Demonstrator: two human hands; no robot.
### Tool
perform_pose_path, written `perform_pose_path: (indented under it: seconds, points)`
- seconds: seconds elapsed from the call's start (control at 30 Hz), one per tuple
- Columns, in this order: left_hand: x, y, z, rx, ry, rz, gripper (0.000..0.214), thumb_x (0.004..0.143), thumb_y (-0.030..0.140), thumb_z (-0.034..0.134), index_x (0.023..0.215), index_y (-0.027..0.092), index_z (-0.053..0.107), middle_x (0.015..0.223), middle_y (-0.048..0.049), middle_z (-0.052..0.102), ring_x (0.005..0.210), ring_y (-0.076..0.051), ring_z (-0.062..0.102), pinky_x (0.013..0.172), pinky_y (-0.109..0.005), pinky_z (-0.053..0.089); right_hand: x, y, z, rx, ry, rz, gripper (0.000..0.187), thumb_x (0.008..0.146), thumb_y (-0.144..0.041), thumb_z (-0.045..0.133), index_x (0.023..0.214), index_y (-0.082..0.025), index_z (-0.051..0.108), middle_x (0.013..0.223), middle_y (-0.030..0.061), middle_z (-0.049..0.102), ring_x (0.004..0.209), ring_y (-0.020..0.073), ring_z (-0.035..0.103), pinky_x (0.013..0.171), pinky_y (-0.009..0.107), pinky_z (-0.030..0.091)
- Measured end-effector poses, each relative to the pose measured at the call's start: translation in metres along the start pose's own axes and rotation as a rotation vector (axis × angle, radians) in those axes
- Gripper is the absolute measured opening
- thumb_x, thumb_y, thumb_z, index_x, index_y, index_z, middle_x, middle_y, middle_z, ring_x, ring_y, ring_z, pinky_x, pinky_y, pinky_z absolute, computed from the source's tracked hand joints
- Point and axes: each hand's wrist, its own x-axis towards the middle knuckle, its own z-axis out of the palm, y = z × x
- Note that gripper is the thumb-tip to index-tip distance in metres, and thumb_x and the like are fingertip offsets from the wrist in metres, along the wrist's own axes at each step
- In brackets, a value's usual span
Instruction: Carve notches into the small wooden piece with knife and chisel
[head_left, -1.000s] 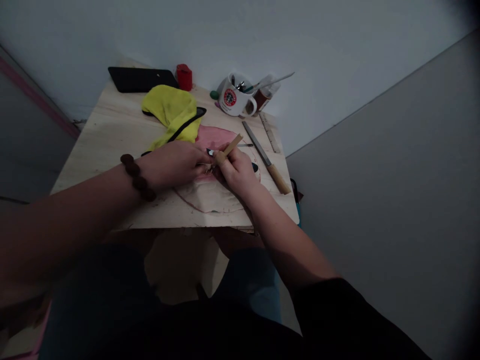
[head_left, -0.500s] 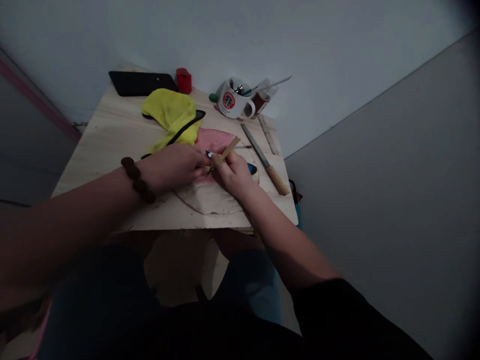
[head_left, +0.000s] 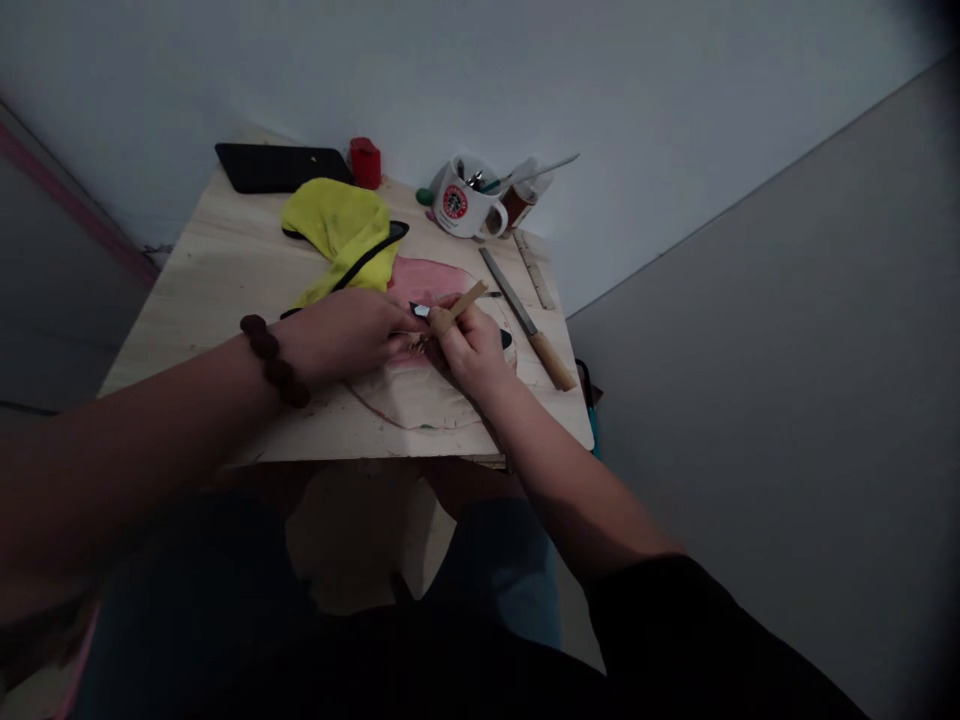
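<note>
My right hand (head_left: pixel 474 350) is closed round a utility knife whose metal blade (head_left: pixel 420 311) pokes out past the thumb. The dark end of its handle shows on the far side of that hand. A thin flat wooden stick (head_left: pixel 469 298) slants up between the hands, with my right thumb against it. My left hand (head_left: pixel 367 330), a brown beaded bracelet at its wrist, is closed at the stick's lower end; its fingertips are partly hidden. Both hands are over a rounded pink-and-pale sheet (head_left: pixel 431 275) lying on the wooden table (head_left: pixel 225 250).
Left of the sheet lies a yellow cloth (head_left: pixel 337 215) with black edging. Behind are a black flat device (head_left: pixel 281 168), a red container (head_left: pixel 365 163), a white mug (head_left: pixel 457 205) of tools and a small bottle (head_left: pixel 523 200). A wooden-handled file (head_left: pixel 525 315) and a ruler (head_left: pixel 534 268) lie right.
The stick's upper end has shifted slightly right and down along with my right hand, and the blade shows a bit more. My left hand stays nearly in place.
</note>
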Motion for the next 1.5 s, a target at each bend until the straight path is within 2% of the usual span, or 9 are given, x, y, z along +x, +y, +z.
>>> perform_pose_path:
  seconds: [0.23,0.4,0.77,0.9,1.07,1.13,1.27,1.5]
  points:
    - [-0.001,-0.001,-0.001,-0.013,-0.006,0.007,0.032,0.113,0.027,0.057,0.112,0.020,0.088,0.103,-0.0096,0.083,0.093,-0.026,0.074,0.085,-0.036,0.048,-0.001,0.000,-0.003,-0.155,-0.027,-0.085,0.035,0.117,-0.058,0.057,0.113,-0.026,0.069,0.101,0.0061,0.078,0.092,0.0257,0.074,0.086,0.042,0.057]
    - [0.000,-0.002,0.001,-0.006,-0.013,-0.010,0.033,0.114,0.031,0.057,0.113,0.021,0.089,0.103,-0.0095,0.084,0.095,-0.026,0.075,0.088,-0.036,0.049,-0.001,0.002,-0.003,-0.191,-0.053,-0.067,0.037,0.119,-0.059,0.052,0.114,-0.026,0.067,0.102,0.0070,0.080,0.093,0.0263,0.075,0.086,0.042,0.058]
    - [0.001,0.003,-0.003,0.038,-0.041,-0.054,0.033,0.108,0.027,0.058,0.094,0.018,0.085,0.098,-0.0112,0.083,0.089,-0.026,0.073,0.084,-0.037,0.049,0.001,-0.001,-0.002,-0.226,-0.155,-0.025,0.033,0.117,-0.056,0.058,0.114,-0.025,0.069,0.105,0.0087,0.081,0.095,0.0288,0.076,0.089,0.044,0.059]
    - [0.000,0.002,-0.003,0.013,-0.043,-0.060,0.034,0.111,0.031,0.056,0.103,0.020,0.088,0.101,-0.0113,0.083,0.093,-0.027,0.074,0.087,-0.037,0.050,0.001,-0.003,-0.001,-0.088,-0.111,0.017,0.039,0.114,-0.064,0.063,0.108,-0.025,0.070,0.099,0.0056,0.077,0.092,0.0255,0.072,0.087,0.041,0.058]
    - [-0.002,0.005,-0.006,-0.044,-0.042,-0.024,0.041,0.117,0.038,0.052,0.115,0.025,0.090,0.105,-0.0092,0.084,0.096,-0.027,0.074,0.085,-0.037,0.049,-0.002,-0.008,-0.003,0.225,0.090,0.149,0.056,0.112,-0.078,0.057,0.093,-0.026,0.064,0.076,-0.0015,0.063,0.065,0.0178,0.058,0.063,0.033,0.050]
    - [-0.001,0.004,-0.005,-0.041,-0.034,-0.021,0.040,0.117,0.038,0.053,0.115,0.025,0.090,0.104,-0.0090,0.084,0.097,-0.028,0.074,0.084,-0.037,0.048,-0.002,-0.009,-0.004,0.183,0.090,0.125,0.055,0.113,-0.077,0.057,0.092,-0.026,0.065,0.075,-0.0010,0.063,0.066,0.0183,0.060,0.064,0.034,0.051]
    - [0.000,0.003,-0.003,-0.004,-0.017,-0.008,0.036,0.116,0.036,0.056,0.109,0.023,0.089,0.098,-0.0094,0.082,0.091,-0.028,0.073,0.081,-0.037,0.047,-0.001,-0.008,-0.005,-0.002,0.058,0.017,0.044,0.112,-0.068,0.061,0.101,-0.026,0.068,0.089,0.0022,0.071,0.082,0.0221,0.069,0.079,0.039,0.057]
    - [-0.003,0.004,-0.006,-0.001,-0.002,0.009,0.031,0.116,0.028,0.057,0.112,0.021,0.086,0.102,-0.0074,0.081,0.093,-0.024,0.070,0.086,-0.036,0.048,-0.001,-0.005,-0.006,-0.136,0.003,-0.039,0.033,0.114,-0.058,0.061,0.108,-0.027,0.067,0.094,0.0038,0.076,0.087,0.0240,0.071,0.083,0.041,0.057]
